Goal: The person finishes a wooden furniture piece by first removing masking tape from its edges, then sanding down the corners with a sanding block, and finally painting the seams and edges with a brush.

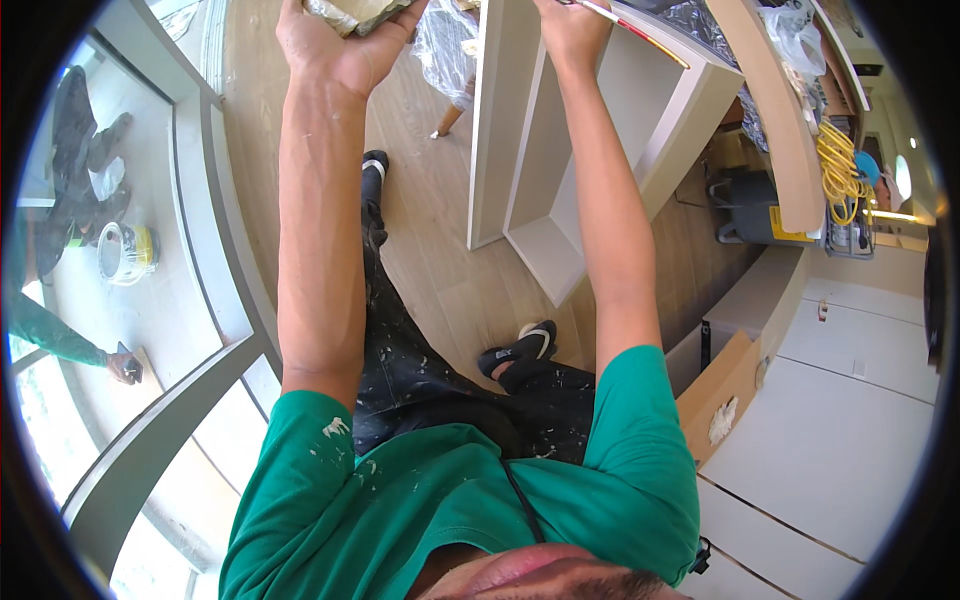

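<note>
Both arms reach up to the top edge of the picture. My left hand [345, 50] is closed around a paint-smeared, greenish-grey piece with an uneven rim [350, 16]; its far part is cut off by the edge. In my right hand [577, 38] is a thin paintbrush [650, 40] with a red and white handle, pointing to the right. The fingertips and bristles are out of the picture. Beneath my right forearm stands an open, off-white cabinet frame [541, 130] with inner panels, apart from my hands.
Clear plastic sheeting [443, 50] covers something on a wooden leg. At right are a cardboard strip [785, 130], a coiled yellow cable [838, 172], a dark bin [765, 200] and white panels [860, 400]. A glass wall [180, 200] at left shows a white bucket [127, 252] and a green sleeve [60, 330].
</note>
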### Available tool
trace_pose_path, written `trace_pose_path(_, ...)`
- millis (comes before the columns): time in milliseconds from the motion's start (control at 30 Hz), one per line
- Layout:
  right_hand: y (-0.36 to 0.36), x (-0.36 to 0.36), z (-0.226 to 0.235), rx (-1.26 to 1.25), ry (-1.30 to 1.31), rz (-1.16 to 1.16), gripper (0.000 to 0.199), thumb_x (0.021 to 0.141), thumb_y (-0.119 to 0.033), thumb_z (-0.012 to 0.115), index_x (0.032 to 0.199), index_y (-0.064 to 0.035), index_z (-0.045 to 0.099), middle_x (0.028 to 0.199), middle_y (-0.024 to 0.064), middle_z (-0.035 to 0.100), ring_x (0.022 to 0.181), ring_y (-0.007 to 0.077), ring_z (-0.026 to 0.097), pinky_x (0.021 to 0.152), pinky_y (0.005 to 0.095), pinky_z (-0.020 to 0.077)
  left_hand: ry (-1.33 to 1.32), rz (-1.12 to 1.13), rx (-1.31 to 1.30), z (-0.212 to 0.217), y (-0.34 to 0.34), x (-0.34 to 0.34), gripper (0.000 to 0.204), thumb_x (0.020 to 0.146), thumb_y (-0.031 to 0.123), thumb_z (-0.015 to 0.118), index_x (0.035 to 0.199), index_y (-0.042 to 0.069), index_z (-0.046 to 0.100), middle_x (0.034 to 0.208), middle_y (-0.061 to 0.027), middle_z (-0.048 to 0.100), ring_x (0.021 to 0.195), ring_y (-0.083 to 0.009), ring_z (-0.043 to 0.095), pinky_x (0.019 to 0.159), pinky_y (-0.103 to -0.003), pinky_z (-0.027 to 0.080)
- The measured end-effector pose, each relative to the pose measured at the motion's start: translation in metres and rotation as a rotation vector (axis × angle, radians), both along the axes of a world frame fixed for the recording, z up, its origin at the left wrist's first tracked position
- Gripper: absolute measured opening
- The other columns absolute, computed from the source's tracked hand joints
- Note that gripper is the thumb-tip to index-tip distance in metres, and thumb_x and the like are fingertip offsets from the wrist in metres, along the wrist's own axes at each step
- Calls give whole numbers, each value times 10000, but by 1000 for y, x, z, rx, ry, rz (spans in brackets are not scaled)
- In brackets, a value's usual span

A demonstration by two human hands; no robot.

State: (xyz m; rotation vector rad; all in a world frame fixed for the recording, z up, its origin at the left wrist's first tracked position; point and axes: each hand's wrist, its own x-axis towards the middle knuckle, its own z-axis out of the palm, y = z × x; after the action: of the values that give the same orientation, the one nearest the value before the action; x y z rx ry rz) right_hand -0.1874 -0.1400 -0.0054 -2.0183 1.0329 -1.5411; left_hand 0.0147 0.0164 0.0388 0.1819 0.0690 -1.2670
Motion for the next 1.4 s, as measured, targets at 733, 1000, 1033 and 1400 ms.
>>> trace_pose_path(733, 45, -22, -50, 5, 88, -87, 139, 808, -75, 793, 939, -32, 816, 821, 114, 756, 807, 224, 665, 777, 344, 533, -10, 29, 39, 5, 2, -1, 786, 1097, 575, 208, 1448, -88, 445, 1394, -296, 562, 1274, -428, 553, 1101, -554, 448)
trace_pose_path(1000, 65, -34, -68, 2, 158, -91, 163, 839, -95, 795, 992, -46, 823, 742, 59, 680, 760, 161, 579, 713, 306, 472, -70, 47, 3, 5, 5, -7, 791, 1098, 572, 208, 1462, -97, 425, 1408, -304, 546, 1279, -432, 545, 1108, -554, 441)
trace_pose_path(1033, 67, -36, -71, 5, 169, -93, 164, 839, -95, 795, 994, -47, 822, 744, 61, 680, 759, 160, 580, 714, 305, 473, -51, 41, 4, 4, 3, -5, 790, 1098, 570, 208, 1463, -97, 422, 1407, -303, 546, 1277, -431, 545, 1108, -553, 441)
trace_pose_path(1400, 103, -61, -96, 179, 204, -89, 147, 867, -92, 779, 998, -32, 810, 862, 106, 756, 816, 174, 675, 754, 308, 526, -211, 13, -99, -31, -8, 6, 735, 1109, 520, 186, 1605, -22, 180, 1625, -288, 255, 1479, -492, 316, 1231, -663, 284)
